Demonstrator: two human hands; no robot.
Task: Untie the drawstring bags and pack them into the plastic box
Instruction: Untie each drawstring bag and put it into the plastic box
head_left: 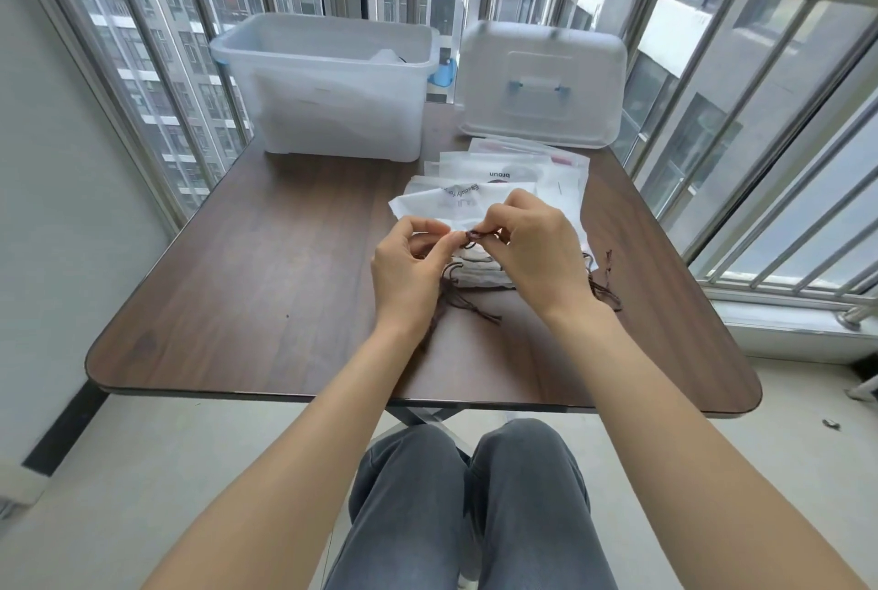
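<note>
Both hands [475,252] on brown drawstring [475,235]

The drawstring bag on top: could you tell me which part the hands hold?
Both hands, left hand and right hand, pinch its brown cord at the knot.

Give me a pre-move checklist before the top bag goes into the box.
1. Both hands on the cord: ok. Left hand and right hand pinch the dark brown drawstring knot.
2. Knot undone: not ok, it still looks tied between the fingertips.
3. Top white fabric drawstring bag free of the stack of white bags: cannot tell, it lies on them.
4. Translucent plastic storage box open: ok, no lid on it.
5. Translucent lid with blue handle out of the way: ok, it leans right of the box.
6. Room in the box: cannot tell; something white already shows inside.
</note>
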